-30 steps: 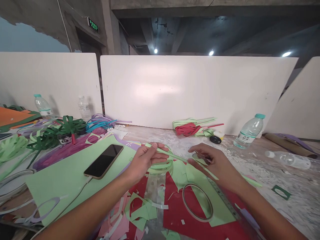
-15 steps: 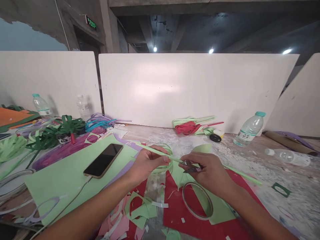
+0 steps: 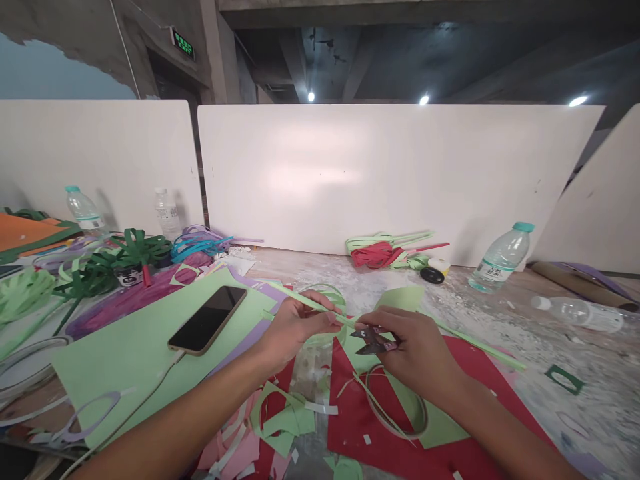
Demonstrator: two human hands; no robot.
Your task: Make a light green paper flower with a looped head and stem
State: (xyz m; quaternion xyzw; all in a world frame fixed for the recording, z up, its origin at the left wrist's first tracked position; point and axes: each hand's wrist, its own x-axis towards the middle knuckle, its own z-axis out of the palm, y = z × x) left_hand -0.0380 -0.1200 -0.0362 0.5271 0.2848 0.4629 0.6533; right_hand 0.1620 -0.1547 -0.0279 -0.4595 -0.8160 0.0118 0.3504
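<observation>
My left hand [image 3: 295, 327] is closed, pinching a long light green paper strip [image 3: 307, 302] between thumb and fingers. The strip slants down to the right toward my right hand [image 3: 413, 340]. That hand grips small dark scissors [image 3: 373, 340], whose blades are spread and point left at the strip's end. Behind my fingers lies a coil of thin green strips [image 3: 325, 293], partly hidden. Below the scissors, a thin green sliver [image 3: 383, 407] lies across a roll of tape [image 3: 425, 420] on red paper [image 3: 350, 427] and light green paper [image 3: 445, 427].
A phone [image 3: 207, 320] with a cable rests on a green sheet [image 3: 115, 360] at left. Paper scraps [image 3: 285, 413] litter the front. Bottles [image 3: 503, 257] stand at the back, and one bottle [image 3: 580, 313] lies on its side. Red strips [image 3: 375, 255] sit by the white board [image 3: 400, 180].
The scissors' blades have spread wider and shifted slightly left. A thin green sliver now lies over the tape roll. My left hand has barely moved.
</observation>
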